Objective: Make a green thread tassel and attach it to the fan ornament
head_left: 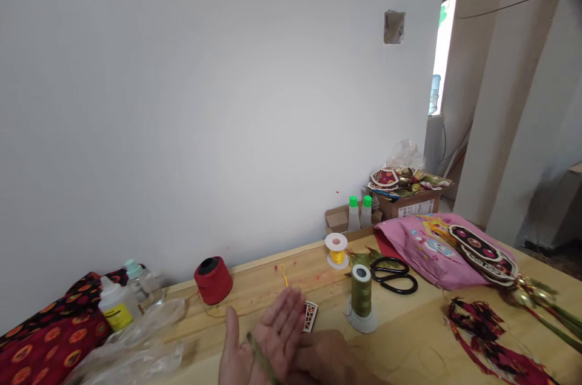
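Observation:
My left hand [261, 345] is held palm up at the bottom middle, its fingers stretched out and its thumb apart. A band of green thread [260, 356] lies across that palm. My right hand [331, 358] is curled against the edge of the left one, slightly blurred; whatever its fingers grip is hidden. Behind the hands lies a small wooden cutout piece [310, 316] with a lattice pattern, partly covered. To the right stands a spool of green thread [361, 294] on a white base. Black-handled scissors [395, 274] lie beside the spool.
A red thread cone [213, 281] and a yellow thread spool [337, 251] stand toward the wall. Bottles [117, 306] and plastic bags [154, 327] are at left by red patterned cloth [50, 336]. At right are a pink bag [418, 245], dark red tassels [482, 324] and boxes [409, 206].

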The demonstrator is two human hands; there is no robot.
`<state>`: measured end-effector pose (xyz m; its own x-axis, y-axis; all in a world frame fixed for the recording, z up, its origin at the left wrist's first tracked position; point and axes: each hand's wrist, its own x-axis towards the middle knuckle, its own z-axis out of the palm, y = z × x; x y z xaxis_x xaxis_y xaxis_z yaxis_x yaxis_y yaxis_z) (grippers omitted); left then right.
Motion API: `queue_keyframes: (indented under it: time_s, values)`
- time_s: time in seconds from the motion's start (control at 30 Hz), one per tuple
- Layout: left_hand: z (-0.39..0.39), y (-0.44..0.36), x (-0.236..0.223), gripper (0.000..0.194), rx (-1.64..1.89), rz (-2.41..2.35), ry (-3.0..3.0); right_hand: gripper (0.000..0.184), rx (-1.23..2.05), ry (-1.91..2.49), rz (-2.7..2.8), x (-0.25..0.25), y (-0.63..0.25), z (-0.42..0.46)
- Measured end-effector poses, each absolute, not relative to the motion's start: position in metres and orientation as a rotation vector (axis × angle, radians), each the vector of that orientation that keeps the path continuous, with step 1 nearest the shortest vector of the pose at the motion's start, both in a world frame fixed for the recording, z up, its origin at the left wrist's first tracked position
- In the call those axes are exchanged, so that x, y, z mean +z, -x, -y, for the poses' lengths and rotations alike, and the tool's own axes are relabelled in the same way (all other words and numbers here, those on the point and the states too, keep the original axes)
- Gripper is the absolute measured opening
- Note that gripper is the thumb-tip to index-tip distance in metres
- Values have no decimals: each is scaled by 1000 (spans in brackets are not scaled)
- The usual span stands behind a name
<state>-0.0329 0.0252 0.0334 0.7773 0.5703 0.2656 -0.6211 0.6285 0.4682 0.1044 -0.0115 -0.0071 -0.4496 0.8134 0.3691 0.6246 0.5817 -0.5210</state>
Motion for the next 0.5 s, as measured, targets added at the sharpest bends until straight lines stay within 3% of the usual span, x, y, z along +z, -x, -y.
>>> queue_keyframes:
  time_s: [0.13, 0.3, 0.5]
  values:
    - [-33, 40, 30, 82, 926, 9, -507, 14, 20, 1171, 2361, -2, -102, 17]
    - [-34, 39, 25, 72, 1084, -132, -488, 23, -129, 1046, 2294, 8, -105, 24]
    - [-21, 21, 23, 75, 739, -324, -666, 20, -23, 1122, 2127, 12, -113, 24]
